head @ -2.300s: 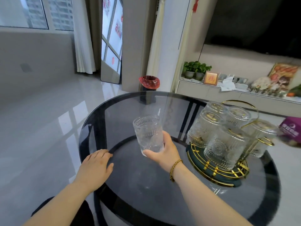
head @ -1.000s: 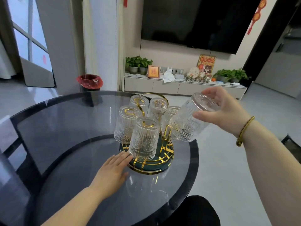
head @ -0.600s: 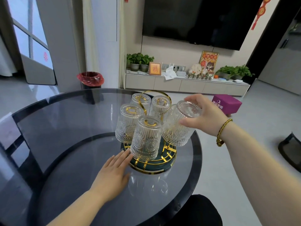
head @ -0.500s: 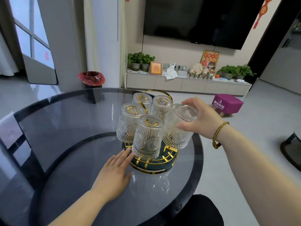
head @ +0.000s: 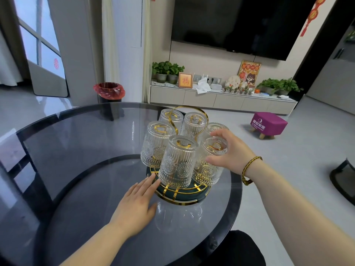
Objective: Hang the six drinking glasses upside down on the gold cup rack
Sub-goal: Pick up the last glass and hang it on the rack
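Note:
The gold cup rack (head: 180, 196) with a dark green base and a looped gold handle stands on the round glass table (head: 80, 169). Several embossed drinking glasses hang upside down on its prongs. The front glass (head: 177, 164) hangs nearest me. My right hand (head: 230, 152) grips the upturned base of the front-right glass (head: 208, 169), which sits over a gold prong. My left hand (head: 136, 204) lies flat on the table, fingertips touching the rack's base rim.
The table's right edge lies close to the rack. Beyond it stand a purple stool (head: 269, 123), a red-lined bin (head: 109, 91), a low TV cabinet (head: 221, 100) with plants, and a dark object (head: 343, 179) on the floor at right.
My right hand has brought the last glass from the table, turned it upside down and lowered it onto the rack's front-right prong. My left hand moved to the rack's base and stays there.

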`<state>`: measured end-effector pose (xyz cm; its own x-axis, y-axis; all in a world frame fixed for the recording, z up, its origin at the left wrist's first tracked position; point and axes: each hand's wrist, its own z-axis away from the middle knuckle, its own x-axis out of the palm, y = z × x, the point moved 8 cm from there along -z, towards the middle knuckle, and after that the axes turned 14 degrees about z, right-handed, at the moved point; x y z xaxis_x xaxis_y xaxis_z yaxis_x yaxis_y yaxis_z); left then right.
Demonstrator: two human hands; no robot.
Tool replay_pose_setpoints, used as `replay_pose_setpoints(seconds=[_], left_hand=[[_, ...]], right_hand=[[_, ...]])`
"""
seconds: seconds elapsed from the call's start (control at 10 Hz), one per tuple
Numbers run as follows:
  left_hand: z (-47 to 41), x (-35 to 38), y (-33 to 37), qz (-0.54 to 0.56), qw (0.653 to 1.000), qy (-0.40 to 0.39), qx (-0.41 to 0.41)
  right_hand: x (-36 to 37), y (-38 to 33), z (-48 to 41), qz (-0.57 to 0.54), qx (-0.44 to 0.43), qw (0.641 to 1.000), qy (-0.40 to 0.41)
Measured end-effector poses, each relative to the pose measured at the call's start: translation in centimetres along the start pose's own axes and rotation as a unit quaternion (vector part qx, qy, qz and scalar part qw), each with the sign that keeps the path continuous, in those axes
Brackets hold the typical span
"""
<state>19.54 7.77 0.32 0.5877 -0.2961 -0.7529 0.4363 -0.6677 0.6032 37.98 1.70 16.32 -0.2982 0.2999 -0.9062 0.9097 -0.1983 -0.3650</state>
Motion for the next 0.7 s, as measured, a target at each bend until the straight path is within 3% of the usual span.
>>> replay_pose_setpoints(seconds=[0.6, 0.7], left_hand=[[0.1, -0.2, 0.1, -0.015, 0.999, -0.022, -0.040], [0.2, -0.5, 0.0, -0.011, 0.998, -0.023, -0.062]], right_hand=[[0.8, 0.4, 0.4, -0.013, 0.006, 1.000, -0.023], [0.1, 0.2, 1.7, -0.009, 0.006, 0.999, 0.037]])
